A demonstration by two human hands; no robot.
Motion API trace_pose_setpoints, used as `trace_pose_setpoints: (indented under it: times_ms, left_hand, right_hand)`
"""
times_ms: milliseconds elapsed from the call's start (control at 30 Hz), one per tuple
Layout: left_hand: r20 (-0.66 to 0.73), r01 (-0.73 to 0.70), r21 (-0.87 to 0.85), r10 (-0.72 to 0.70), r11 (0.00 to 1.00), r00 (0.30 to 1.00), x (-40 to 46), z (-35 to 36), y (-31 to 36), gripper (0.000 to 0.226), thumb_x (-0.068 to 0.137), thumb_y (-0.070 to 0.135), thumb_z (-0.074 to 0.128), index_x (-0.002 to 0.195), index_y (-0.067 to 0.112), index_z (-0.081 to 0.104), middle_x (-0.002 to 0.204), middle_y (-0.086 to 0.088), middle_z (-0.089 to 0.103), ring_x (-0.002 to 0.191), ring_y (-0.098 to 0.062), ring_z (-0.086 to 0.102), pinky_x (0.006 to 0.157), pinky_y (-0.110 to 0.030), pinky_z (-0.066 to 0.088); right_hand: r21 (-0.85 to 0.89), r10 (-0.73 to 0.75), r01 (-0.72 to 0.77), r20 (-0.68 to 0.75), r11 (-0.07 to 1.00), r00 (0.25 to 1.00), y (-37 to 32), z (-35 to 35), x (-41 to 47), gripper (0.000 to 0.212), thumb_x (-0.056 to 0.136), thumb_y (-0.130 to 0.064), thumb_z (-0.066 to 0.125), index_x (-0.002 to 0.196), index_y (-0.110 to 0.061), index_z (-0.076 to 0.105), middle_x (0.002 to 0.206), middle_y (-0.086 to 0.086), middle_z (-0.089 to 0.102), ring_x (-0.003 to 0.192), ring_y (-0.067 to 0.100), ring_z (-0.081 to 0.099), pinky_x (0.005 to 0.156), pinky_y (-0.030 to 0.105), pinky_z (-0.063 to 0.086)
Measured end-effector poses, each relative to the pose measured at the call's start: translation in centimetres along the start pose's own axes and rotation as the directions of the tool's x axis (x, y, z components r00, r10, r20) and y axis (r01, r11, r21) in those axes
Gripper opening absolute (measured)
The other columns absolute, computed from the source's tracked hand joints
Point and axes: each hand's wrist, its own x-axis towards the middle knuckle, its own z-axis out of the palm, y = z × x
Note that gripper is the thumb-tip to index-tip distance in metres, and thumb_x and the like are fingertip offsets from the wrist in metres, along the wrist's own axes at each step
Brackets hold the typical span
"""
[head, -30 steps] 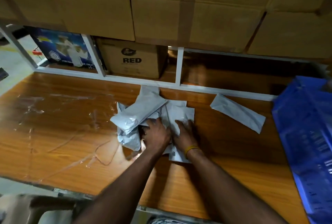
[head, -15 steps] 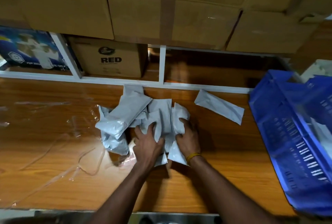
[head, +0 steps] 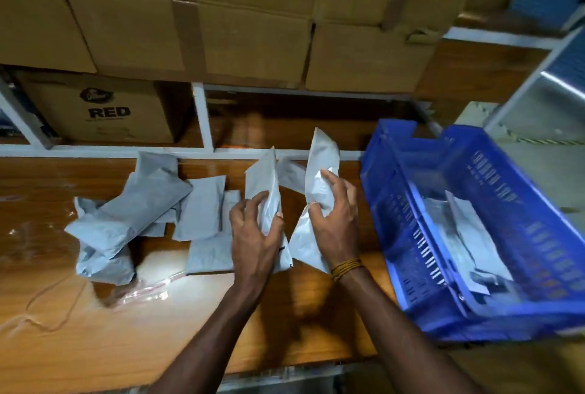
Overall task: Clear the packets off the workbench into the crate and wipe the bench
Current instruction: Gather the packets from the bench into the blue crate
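My left hand [head: 254, 232] grips a grey packet [head: 264, 177] that stands on end above the wooden workbench [head: 95, 330]. Beside it, my right hand [head: 332, 222] grips a second grey packet [head: 323, 156], also raised upright. A heap of several grey packets [head: 133, 213] lies on the bench to the left of my hands, and one more packet [head: 289, 172] lies behind them. The blue crate [head: 408, 235] stands at the right end of the bench, close to my right hand, and holds a few packets [head: 465, 235].
Cardboard boxes [head: 221, 20] are stacked on a shelf above the bench, and a box marked RED [head: 98, 109] sits in the cubby behind. A clear plastic bag [head: 142, 291] and loose clear film [head: 41, 314] lie on the left part of the bench.
Both hands have lifted a packet each out of the heap and carried them right toward the crate. The view has swung right, bringing the crate's inside into sight.
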Motion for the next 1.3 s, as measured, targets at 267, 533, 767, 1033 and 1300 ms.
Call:
trace_pose_setpoints:
  times_ms: [267, 533, 767, 1033, 1300]
  left_hand:
    - [0.072, -0.140, -0.215, 0.158, 0.967, 0.985, -2.9, 10.0, 10.4, 0.048, 0.091, 0.042, 0.060, 0.136, 0.034, 0.045, 0.136, 0.001, 0.038, 0.112, -0.001, 0.044, 0.077, -0.009, 0.042]
    - [0.073, -0.228, -0.238, 0.252, 0.944, 0.965, -4.3, 16.8, 17.9, 0.050, 0.088, 0.044, 0.055, 0.137, 0.034, 0.047, 0.132, 0.006, 0.041, 0.113, 0.003, 0.044, 0.089, -0.009, 0.039]
    - [0.125, -0.306, -0.100, 0.317, 0.947, 0.940, -4.6, 21.6, 21.7, 0.052, 0.092, 0.042, 0.059, 0.140, 0.038, 0.039, 0.134, 0.004, 0.039, 0.116, -0.006, 0.044, 0.090, -0.033, 0.049]
    - [0.360, -0.236, 0.279, 0.126, 0.931, 0.924, -4.1, 27.7, 23.9, 0.051, 0.090, 0.043, 0.051, 0.138, 0.036, 0.035, 0.135, -0.010, 0.039, 0.109, -0.040, 0.055, 0.085, -0.046, 0.047]
    - [0.536, -0.182, 0.632, -0.255, 0.754, 0.804, -3.4, 32.4, 21.3, 0.050, 0.094, 0.032, 0.053, 0.139, 0.020, 0.036, 0.137, -0.022, 0.043, 0.122, -0.044, 0.048, 0.096, -0.056, 0.046]
  right_hand:
    - [-0.067, -0.090, 0.075, -0.258, 0.995, 0.962, 4.0, -16.2, 5.2, 0.056, 0.084, -0.008, 0.061, 0.137, -0.024, 0.051, 0.132, 0.006, 0.045, 0.117, 0.004, 0.045, 0.091, -0.005, 0.027]
    - [-0.247, -0.083, 0.032, -0.197, 0.968, 0.977, 15.0, -25.8, 10.6, 0.058, 0.080, -0.006, 0.060, 0.136, -0.020, 0.052, 0.130, 0.013, 0.043, 0.120, 0.025, 0.048, 0.103, 0.014, 0.031]
    - [-0.481, 0.270, -0.166, 0.153, 0.861, 0.951, 26.1, -24.6, 12.5, 0.056, 0.080, -0.016, 0.063, 0.134, -0.025, 0.053, 0.128, 0.018, 0.043, 0.112, 0.043, 0.054, 0.100, 0.047, 0.046]
    - [-0.663, 0.501, -0.123, 0.417, 0.738, 0.759, 29.2, -23.9, 11.7, 0.062, 0.081, -0.038, 0.059, 0.139, -0.034, 0.037, 0.131, 0.022, 0.043, 0.116, 0.045, 0.049, 0.096, 0.050, 0.046]
    - [-0.336, 0.482, -0.448, 0.021, 0.828, 0.876, 27.5, -27.6, 12.4, 0.046, 0.084, -0.021, 0.060, 0.129, -0.023, 0.059, 0.130, 0.023, 0.053, 0.115, 0.040, 0.055, 0.100, 0.043, 0.046]
